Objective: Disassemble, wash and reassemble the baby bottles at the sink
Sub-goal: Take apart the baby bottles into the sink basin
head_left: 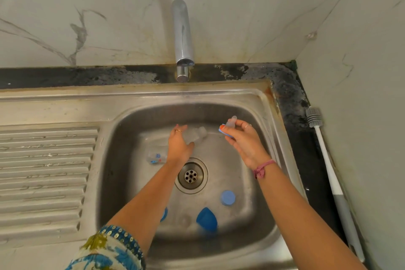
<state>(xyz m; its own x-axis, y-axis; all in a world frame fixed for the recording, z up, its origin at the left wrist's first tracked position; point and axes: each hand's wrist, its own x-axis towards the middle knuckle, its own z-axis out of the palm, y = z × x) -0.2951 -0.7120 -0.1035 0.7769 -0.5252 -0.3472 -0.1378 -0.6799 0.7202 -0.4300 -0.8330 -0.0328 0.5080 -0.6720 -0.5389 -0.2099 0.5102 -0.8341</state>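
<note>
Nearest to me is my patterned sleeve [109, 247] at the bottom edge, blue and olive with a sequined cuff, and from it my left forearm runs up across the steel sink [122, 138], covering part of a blue piece [164, 214] on the basin floor. Near it lie a blue dome cap [207, 219], a faint clear teat [184, 220] just left of the cap, and a round blue ring [228, 197] to the right, all below the drain [190, 176]. My left hand [179, 146] is palm down over the basin's far half, fingers curled around a clear bottle [195, 135] that blurs. A second clear bottle [156, 155] lies beside my wrist; it carries a small blue square logo and a red and blue mark, neither readable. My right hand [242, 138] is raised at the right, pinching a clear teat piece [231, 121] together with a blue and orange sponge [225, 131]; a pink band [262, 168] circles that wrist. The tap [183, 37] hangs over the back rim. A white bottle brush [324, 155] lies on the dark table [291, 98] along the right wall.
</note>
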